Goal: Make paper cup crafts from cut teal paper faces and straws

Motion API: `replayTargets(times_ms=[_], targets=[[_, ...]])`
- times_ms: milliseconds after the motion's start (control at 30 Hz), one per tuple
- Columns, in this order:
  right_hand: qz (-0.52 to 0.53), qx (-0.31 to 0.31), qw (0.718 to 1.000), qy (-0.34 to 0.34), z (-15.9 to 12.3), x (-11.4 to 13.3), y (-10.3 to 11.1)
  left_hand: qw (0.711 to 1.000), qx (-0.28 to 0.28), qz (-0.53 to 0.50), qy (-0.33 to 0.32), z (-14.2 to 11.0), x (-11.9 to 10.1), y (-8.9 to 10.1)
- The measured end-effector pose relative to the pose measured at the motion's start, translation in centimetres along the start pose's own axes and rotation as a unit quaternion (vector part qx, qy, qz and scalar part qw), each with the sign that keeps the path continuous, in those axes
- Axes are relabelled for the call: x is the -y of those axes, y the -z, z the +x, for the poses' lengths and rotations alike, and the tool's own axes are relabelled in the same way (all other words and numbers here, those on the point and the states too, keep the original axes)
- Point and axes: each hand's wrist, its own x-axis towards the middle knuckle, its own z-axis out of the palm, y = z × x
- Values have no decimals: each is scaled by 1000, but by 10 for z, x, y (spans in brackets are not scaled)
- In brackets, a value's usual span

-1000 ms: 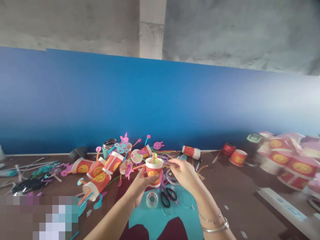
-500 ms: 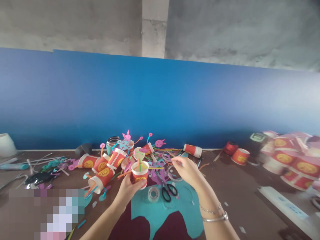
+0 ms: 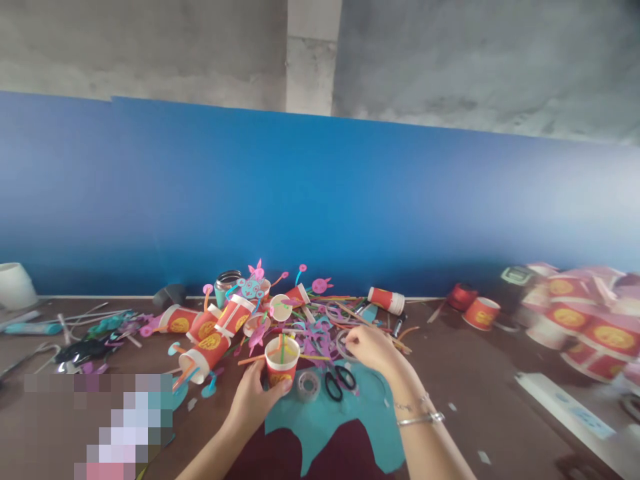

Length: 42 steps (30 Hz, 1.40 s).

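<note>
My left hand [image 3: 257,393] is wrapped round a red and white paper cup [image 3: 281,381] standing upright. A green straw [image 3: 283,348] shows inside the cup; an orange straw [image 3: 251,359] pokes out on the left and a yellow one [image 3: 315,357] on the right. With fingers curled together, my right hand [image 3: 373,348] is low over the right side of a heap of purple paper cut-outs [image 3: 315,341] and straws, beside a clear ring [image 3: 344,343]. Whatever its fingertips pinch is hidden. Between the hands lie a tape roll [image 3: 309,385] and black-handled scissors [image 3: 340,383] on teal paper [image 3: 330,420].
Several decorated cups [image 3: 205,350] lie tipped at the left, near a dark jar [image 3: 227,280]. Stacked cups [image 3: 385,300] lie behind my right hand. Farther right are a single cup [image 3: 481,313], a pile of cups [image 3: 590,320] and a white power strip [image 3: 565,403].
My right hand has dropped lower into the heap, its fingers now curled downward. My left hand still grips the cup, which sits slightly lower in view.
</note>
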Motion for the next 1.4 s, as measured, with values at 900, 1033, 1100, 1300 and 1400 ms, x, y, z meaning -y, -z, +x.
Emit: replayTargets(times_ms=[900,1033,1100,1300,1400], targets=[[-44,65,996,-46,-23,-51,-35,899,201,295,-253,-48,-52,-21],[-46,18,997,-66,-22,-43,-38,857,235,317,-331,-61,-36,-38],[-44,-8,997,-64,-20,-33,-38,844,225,316,-371,-65,-30,-40],[122,-9,983,135,-26,12,-49,867,188,296,-354,-63,-26,-35],[149,1,972,181,-32,29,-61,872,205,298,-329,-61,-27,-34]])
